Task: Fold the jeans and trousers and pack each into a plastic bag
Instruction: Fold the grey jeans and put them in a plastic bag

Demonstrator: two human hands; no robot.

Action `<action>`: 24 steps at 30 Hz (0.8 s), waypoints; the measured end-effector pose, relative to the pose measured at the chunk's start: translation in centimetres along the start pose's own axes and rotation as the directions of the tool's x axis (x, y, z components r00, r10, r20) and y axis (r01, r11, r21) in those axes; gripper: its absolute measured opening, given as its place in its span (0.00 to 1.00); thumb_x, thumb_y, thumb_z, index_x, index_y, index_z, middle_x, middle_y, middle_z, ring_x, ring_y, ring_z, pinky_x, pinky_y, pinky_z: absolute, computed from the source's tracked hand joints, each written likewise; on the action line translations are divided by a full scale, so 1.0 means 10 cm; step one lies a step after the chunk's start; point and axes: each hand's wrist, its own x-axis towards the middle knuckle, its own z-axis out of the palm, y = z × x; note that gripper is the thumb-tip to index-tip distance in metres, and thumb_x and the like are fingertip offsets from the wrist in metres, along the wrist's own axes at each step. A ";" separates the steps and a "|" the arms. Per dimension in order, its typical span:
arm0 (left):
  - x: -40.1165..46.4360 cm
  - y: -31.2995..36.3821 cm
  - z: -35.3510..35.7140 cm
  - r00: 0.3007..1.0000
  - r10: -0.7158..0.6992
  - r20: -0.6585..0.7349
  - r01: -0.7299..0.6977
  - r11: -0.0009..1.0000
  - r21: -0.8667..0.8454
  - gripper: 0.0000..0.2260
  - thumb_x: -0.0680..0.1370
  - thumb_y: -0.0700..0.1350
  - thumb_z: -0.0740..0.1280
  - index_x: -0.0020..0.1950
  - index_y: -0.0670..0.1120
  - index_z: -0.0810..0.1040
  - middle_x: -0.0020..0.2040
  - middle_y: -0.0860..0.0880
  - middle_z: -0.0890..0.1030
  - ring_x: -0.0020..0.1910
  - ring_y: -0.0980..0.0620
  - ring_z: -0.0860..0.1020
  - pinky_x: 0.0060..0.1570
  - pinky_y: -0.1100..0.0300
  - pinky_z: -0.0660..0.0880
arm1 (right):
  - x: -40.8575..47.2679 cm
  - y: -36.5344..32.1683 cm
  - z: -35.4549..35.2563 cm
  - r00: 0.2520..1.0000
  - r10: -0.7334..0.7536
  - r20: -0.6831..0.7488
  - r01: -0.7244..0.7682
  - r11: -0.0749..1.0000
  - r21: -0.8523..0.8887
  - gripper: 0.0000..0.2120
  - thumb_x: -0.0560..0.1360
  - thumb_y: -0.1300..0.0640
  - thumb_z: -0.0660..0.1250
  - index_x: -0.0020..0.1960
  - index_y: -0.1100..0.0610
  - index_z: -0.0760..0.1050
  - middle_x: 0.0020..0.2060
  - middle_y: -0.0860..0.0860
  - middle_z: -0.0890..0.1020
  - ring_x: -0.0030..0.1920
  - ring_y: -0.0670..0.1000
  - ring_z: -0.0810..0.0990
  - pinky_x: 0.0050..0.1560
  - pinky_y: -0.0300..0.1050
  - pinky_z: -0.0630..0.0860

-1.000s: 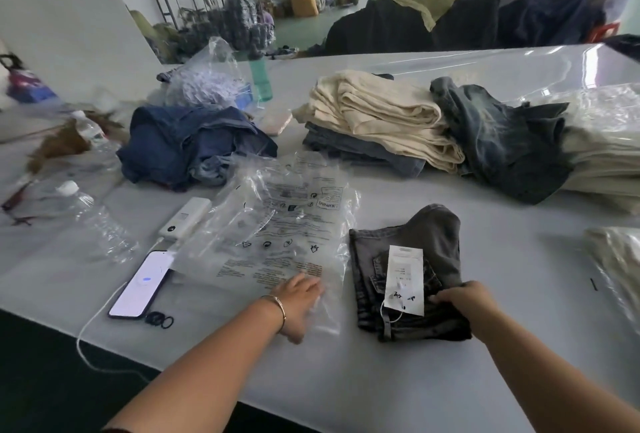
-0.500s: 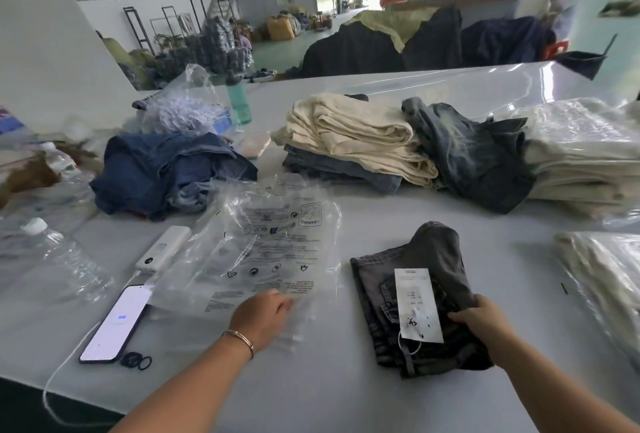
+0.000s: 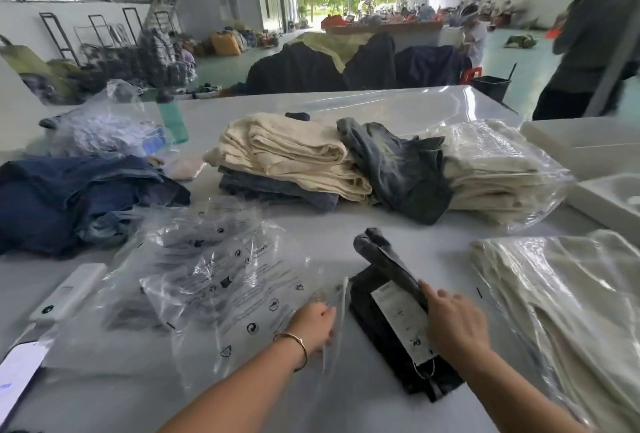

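My right hand (image 3: 453, 320) grips the folded dark jeans (image 3: 391, 308) at five o'clock on the table (image 3: 363, 224), my left hand (image 3: 313, 323) pinches the plastic bag (image 3: 221, 287) mouth at seven o'clock; I judge the denim heavy, soft, best held at the fold, the film slippery.

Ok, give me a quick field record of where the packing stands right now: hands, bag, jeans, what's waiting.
left hand: grips the edge of the clear printed plastic bag
right hand: holds the folded dark grey jeans, lifted at one side
white paper tag: on top of the jeans
jeans in bag: not yet
waiting: cream and denim stack
already bagged: cream trousers
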 end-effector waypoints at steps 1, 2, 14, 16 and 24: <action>0.01 -0.02 0.06 1.000 -0.012 0.017 0.011 1.000 0.020 0.16 0.82 0.48 0.57 0.36 0.47 0.73 0.35 0.49 0.79 0.28 0.54 0.75 0.28 0.66 0.72 | -0.02 -0.06 0.07 0.998 -0.028 0.058 0.030 0.999 -0.021 0.33 0.75 0.51 0.58 0.77 0.47 0.50 0.62 0.49 0.73 0.58 0.53 0.72 0.50 0.47 0.71; 0.02 -0.02 0.12 0.999 -0.027 0.025 0.027 1.000 0.011 0.16 0.82 0.47 0.56 0.36 0.46 0.73 0.35 0.49 0.78 0.29 0.53 0.75 0.28 0.65 0.73 | -0.05 -0.11 0.14 0.991 -0.024 0.135 0.029 0.999 -0.032 0.36 0.74 0.45 0.57 0.78 0.50 0.45 0.69 0.51 0.67 0.66 0.56 0.66 0.58 0.53 0.68; 0.00 -0.15 -0.08 1.000 -0.007 0.001 0.007 0.999 0.038 0.29 0.76 0.56 0.66 0.75 0.60 0.58 0.52 0.52 0.78 0.43 0.55 0.78 0.44 0.63 0.73 | 0.00 -0.38 0.46 0.981 0.076 0.181 -0.045 0.985 -0.169 0.51 0.70 0.31 0.62 0.77 0.62 0.45 0.70 0.65 0.62 0.67 0.65 0.66 0.64 0.60 0.67; -0.10 -0.23 0.06 0.999 0.038 -0.020 -0.028 0.928 0.372 0.36 0.69 0.59 0.70 0.73 0.56 0.58 0.58 0.52 0.76 0.55 0.51 0.76 0.53 0.59 0.73 | 0.07 -0.43 0.41 0.981 0.073 0.179 -0.041 0.984 -0.172 0.44 0.73 0.41 0.63 0.77 0.60 0.45 0.67 0.66 0.66 0.62 0.65 0.71 0.58 0.58 0.73; -0.33 -0.47 0.33 0.993 0.100 -0.067 -0.023 0.703 0.711 0.13 0.75 0.53 0.60 0.53 0.48 0.75 0.54 0.49 0.81 0.54 0.46 0.78 0.48 0.58 0.73 | 0.31 -0.06 0.05 0.987 0.100 0.128 -0.135 0.942 0.308 0.14 0.72 0.58 0.63 0.57 0.54 0.68 0.49 0.56 0.80 0.48 0.59 0.79 0.44 0.46 0.74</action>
